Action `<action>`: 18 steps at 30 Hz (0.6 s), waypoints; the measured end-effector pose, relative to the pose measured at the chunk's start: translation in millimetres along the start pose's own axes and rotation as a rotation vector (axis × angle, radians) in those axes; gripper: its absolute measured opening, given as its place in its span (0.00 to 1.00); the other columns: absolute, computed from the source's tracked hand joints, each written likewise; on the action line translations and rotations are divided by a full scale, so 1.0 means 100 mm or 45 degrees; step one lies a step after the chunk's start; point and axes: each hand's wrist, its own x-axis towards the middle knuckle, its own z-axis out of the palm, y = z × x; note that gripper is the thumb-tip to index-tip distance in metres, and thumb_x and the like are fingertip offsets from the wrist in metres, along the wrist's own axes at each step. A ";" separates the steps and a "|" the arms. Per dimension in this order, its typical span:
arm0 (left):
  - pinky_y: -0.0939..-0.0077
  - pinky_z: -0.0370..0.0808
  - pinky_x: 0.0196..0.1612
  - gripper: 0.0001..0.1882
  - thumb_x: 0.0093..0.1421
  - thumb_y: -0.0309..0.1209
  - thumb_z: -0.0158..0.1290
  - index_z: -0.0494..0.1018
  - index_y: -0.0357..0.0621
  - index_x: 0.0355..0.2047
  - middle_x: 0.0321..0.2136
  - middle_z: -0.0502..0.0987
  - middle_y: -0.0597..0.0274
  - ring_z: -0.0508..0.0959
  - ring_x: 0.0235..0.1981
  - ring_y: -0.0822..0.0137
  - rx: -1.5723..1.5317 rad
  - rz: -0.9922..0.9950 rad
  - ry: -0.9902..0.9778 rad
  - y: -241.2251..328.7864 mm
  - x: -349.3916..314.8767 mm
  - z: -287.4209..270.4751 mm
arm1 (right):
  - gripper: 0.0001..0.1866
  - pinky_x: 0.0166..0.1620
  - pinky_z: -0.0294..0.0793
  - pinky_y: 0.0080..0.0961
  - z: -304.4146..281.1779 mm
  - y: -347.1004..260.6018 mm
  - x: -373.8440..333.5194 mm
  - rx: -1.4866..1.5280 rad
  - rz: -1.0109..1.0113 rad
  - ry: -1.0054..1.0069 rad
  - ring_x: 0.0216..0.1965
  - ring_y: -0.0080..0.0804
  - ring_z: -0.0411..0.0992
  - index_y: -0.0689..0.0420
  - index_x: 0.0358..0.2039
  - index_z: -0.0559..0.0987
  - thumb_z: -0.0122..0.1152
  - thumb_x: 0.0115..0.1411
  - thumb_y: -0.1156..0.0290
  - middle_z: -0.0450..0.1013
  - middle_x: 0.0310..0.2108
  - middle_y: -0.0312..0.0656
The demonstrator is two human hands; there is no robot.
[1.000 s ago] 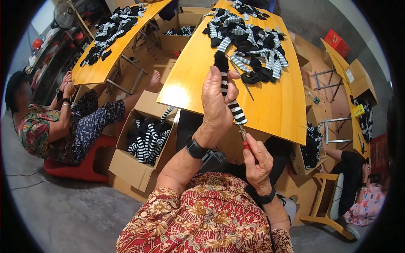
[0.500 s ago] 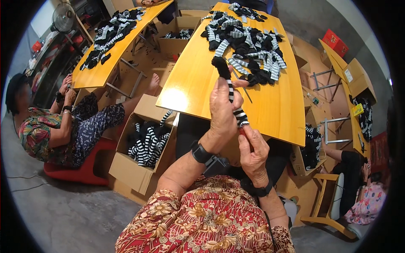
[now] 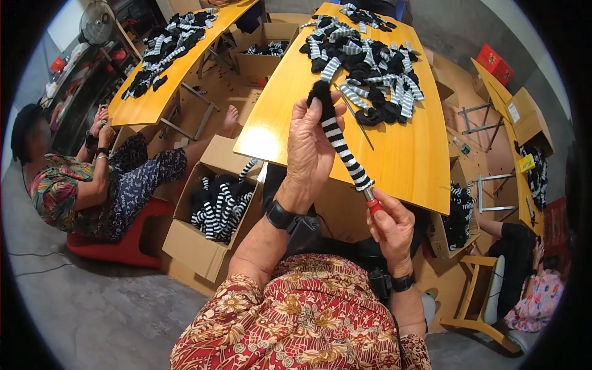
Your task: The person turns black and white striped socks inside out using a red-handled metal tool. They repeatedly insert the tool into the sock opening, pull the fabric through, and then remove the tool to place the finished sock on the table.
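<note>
My left hand [image 3: 311,151] is raised over the near edge of a yellow wooden table [image 3: 412,165] and grips a black-and-white striped sock [image 3: 338,139] near its black toe end. The sock is stretched along a thin rod, running down to the right. My right hand [image 3: 390,229] holds the red handle [image 3: 374,207] of that rod at the sock's lower end. A heap of striped and black socks [image 3: 365,68] lies farther back on the same table, beside a loose thin metal rod [image 3: 357,123].
A cardboard box [image 3: 213,209] full of striped socks stands on the floor to my left. A seated person [image 3: 92,182] in flowered clothes works at a second yellow table [image 3: 148,105] with more socks. Another person [image 3: 533,290] sits at the right, by a wooden chair [image 3: 478,296].
Both hands have shifted slightly: the left hand lifted the sock's top end, and the sock now sits pulled further down the rod toward the red handle.
</note>
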 end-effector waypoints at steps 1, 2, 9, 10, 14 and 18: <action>0.77 0.78 0.40 0.08 0.65 0.30 0.51 0.66 0.46 0.42 0.39 0.77 0.59 0.78 0.38 0.69 0.010 0.024 0.003 -0.01 0.02 -0.02 | 0.18 0.20 0.60 0.10 0.05 0.03 -0.04 -0.079 -0.038 0.043 0.18 0.13 0.62 0.62 0.53 0.74 0.55 0.62 0.73 0.72 0.26 0.36; 0.77 0.78 0.40 0.08 0.64 0.29 0.52 0.66 0.46 0.42 0.38 0.77 0.60 0.78 0.38 0.69 0.020 0.048 0.005 -0.03 0.03 -0.05 | 0.19 0.20 0.61 0.11 0.08 0.10 -0.08 -0.127 -0.084 0.076 0.18 0.13 0.63 0.61 0.53 0.74 0.56 0.62 0.73 0.72 0.27 0.35; 0.83 0.74 0.40 0.15 0.60 0.25 0.57 0.66 0.49 0.44 0.38 0.75 0.70 0.76 0.37 0.78 0.198 -0.053 0.087 -0.24 -0.01 -0.06 | 0.19 0.22 0.63 0.11 0.25 0.27 0.08 -0.066 -0.236 0.222 0.19 0.15 0.63 0.63 0.55 0.72 0.54 0.63 0.74 0.72 0.29 0.39; 0.83 0.73 0.40 0.14 0.59 0.25 0.57 0.66 0.49 0.44 0.38 0.75 0.70 0.76 0.37 0.79 0.236 -0.080 0.095 -0.22 -0.01 -0.05 | 0.19 0.22 0.63 0.11 0.24 0.26 0.07 -0.052 -0.220 0.224 0.20 0.14 0.63 0.63 0.54 0.72 0.54 0.63 0.74 0.72 0.30 0.38; 0.82 0.74 0.38 0.12 0.59 0.23 0.57 0.71 0.49 0.42 0.37 0.78 0.70 0.76 0.34 0.78 0.268 -0.258 -0.057 -0.13 0.06 -0.16 | 0.17 0.25 0.67 0.15 0.21 0.20 0.03 -0.140 -0.182 0.244 0.23 0.18 0.66 0.64 0.52 0.74 0.55 0.62 0.76 0.72 0.30 0.38; 0.83 0.73 0.38 0.08 0.58 0.23 0.58 0.73 0.51 0.34 0.33 0.79 0.70 0.76 0.33 0.78 0.371 -0.280 0.004 -0.12 0.09 -0.32 | 0.17 0.32 0.72 0.26 0.10 0.14 0.12 -0.810 -0.644 0.182 0.28 0.32 0.71 0.65 0.49 0.75 0.56 0.58 0.81 0.72 0.29 0.46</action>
